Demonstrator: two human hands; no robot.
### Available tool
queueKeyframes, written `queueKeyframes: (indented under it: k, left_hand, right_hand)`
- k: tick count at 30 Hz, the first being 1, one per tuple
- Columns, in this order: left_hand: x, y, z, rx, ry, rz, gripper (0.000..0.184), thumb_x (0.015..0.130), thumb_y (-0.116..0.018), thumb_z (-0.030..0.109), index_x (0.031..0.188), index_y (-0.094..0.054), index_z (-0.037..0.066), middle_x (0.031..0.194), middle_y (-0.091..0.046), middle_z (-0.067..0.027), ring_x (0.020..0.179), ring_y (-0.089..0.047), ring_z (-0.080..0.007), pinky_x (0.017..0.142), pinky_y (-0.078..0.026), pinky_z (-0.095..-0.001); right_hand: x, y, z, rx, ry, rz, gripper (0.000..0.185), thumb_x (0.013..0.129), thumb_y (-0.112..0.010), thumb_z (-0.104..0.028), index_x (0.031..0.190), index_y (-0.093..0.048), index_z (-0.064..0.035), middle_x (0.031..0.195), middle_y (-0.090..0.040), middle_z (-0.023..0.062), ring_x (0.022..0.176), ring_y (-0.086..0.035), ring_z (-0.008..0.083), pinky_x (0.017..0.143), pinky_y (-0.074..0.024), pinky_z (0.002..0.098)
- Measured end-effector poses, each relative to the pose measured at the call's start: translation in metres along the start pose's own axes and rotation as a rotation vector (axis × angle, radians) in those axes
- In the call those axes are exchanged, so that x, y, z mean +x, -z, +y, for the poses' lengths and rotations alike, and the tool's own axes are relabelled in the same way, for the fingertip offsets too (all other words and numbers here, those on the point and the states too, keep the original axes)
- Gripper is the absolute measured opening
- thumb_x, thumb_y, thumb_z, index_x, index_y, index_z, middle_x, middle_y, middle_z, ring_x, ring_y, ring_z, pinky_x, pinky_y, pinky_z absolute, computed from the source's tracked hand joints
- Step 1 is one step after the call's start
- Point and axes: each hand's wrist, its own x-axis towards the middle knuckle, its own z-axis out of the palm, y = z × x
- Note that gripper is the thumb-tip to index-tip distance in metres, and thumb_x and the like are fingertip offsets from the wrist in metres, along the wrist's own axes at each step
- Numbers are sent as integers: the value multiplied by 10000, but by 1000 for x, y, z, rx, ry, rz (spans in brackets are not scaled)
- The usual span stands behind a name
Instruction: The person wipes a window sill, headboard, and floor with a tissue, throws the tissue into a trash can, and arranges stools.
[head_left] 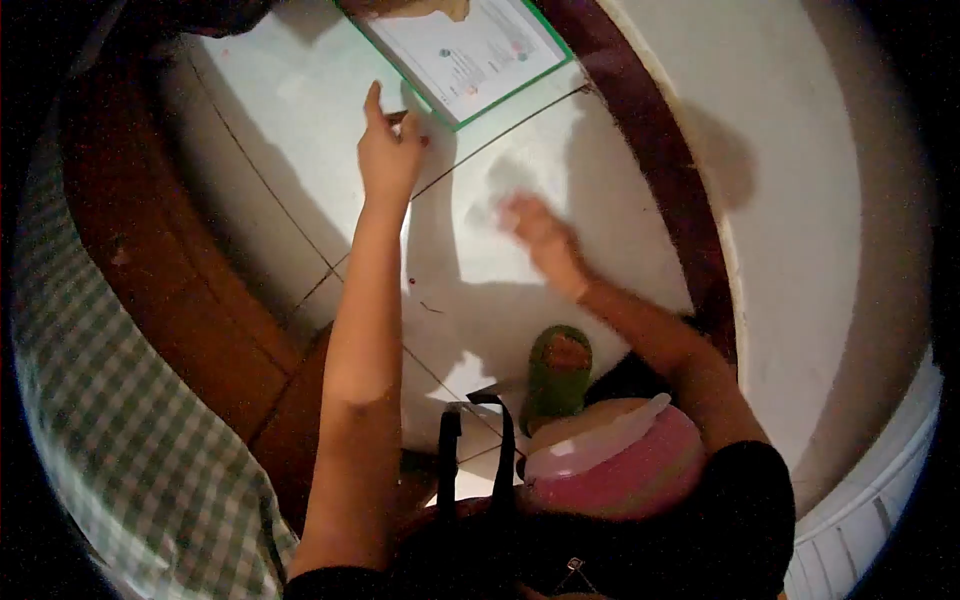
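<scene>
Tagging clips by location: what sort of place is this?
Probably a home, indoors: a green open-toed slipper, white floor tiles with a dark-red border strip, and a green-and-white checked cloth at the left.

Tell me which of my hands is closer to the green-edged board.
Your left hand, with one finger stretched out beside the board; the right hand, blurred, is farther from it, nearer the slipper.

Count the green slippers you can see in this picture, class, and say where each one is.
1. The green slipper is on a foot below the right hand in the picture. Another may be hidden.
</scene>
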Motion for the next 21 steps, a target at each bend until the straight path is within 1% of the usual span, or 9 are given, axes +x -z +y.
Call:
queueKeyframes:
  k: [5, 6, 8, 9, 10, 13, 14, 15, 21]
  left_hand:
    - [-71, 26, -36, -209, 48, 35, 481, 907, -540, 187, 1343, -372, 74, 1009, -610, -137, 717, -627, -145, 594, -479, -248]
    - [-90, 32, -44, -277, 113, 13, 465, 913, -540, 208, 1335, -391, 78, 1012, -596, -124, 745, -600, -127, 601, -467, -240]
    - [-124, 43, -53, -232, 251, -31, 425, 921, -522, 162, 1316, -411, 50, 1020, -584, -102, 761, -573, -114, 644, -463, -238]
    - [-138, 41, -67, -248, 228, -30, 411, 921, -514, 135, 1309, -418, 42, 1014, -584, -92, 772, -567, -111, 657, -465, -239]
    - [-151, 40, -81, -263, 202, -21, 398, 921, -506, 108, 1303, -425, 33, 1008, -584, -81, 783, -560, -108, 671, -467, -240]
    - [-174, 34, -103, -348, 108, -84, 357, 918, -490, 61, 1272, -466, 22, 991, -590, -66, 814, -551, -106, 708, -472, -242]
    - [-181, 34, -101, -351, 116, -91, 357, 918, -490, 61, 1272, -466, 22, 991, -590, -66, 814, -551, -106, 708, -472, -242]
    - [-182, 33, -97, -321, 105, -123, 342, 917, -486, 50, 1257, -484, 21, 995, -594, -66, 822, -553, -109, 722, -473, -245]
    - [-185, 49, -95, -251, 204, -138, 273, 917, -476, 34, 1179, -546, 5, 991, -608, -69, 809, -567, -119, 745, -478, -263]
  right_hand:
    - [-88, -4, -6, 16, 190, 40, 521, 843, -518, -84, 1340, -368, -40, 1375, -400, 149, 1289, -356, 292, 1094, -240, 408]
    - [-101, 7, 1, -212, -168, 60, 492, 855, -487, -69, 1336, -384, -54, 1384, -388, 151, 1298, -341, 291, 1099, -235, 380]
    - [-130, 52, 35, -496, -520, 217, 431, 841, -454, -5, 1265, -485, -76, 1375, -412, 131, 1254, -404, 287, 998, -346, 338]
    - [-136, 69, 54, -553, -502, 361, 421, 814, -452, 43, 1197, -571, -85, 1358, -448, 109, 1201, -481, 283, 890, -461, 324]
    - [-136, 66, 50, -552, -503, 363, 421, 814, -452, 43, 1197, -571, -85, 1358, -448, 109, 1201, -481, 283, 890, -461, 324]
    - [-127, 30, 12, -311, -556, 156, 389, 879, -439, -73, 1263, -498, -79, 1396, -383, 138, 1296, -352, 276, 1068, -293, 346]
    - [-140, 10, -3, -171, -504, 57, 398, 808, -470, -31, 1198, -543, -57, 1365, -431, 127, 1246, -428, 279, 922, -434, 306]
    - [-151, -17, -16, -282, -352, -61, 427, 792, -465, -2, 1211, -527, -52, 1364, -434, 122, 1237, -440, 268, 906, -446, 299]
    - [-58, 28, 23, -332, -363, 250, 375, 806, -477, 11, 1163, -559, -68, 1330, -464, 108, 1212, -458, 273, 955, -411, 313]
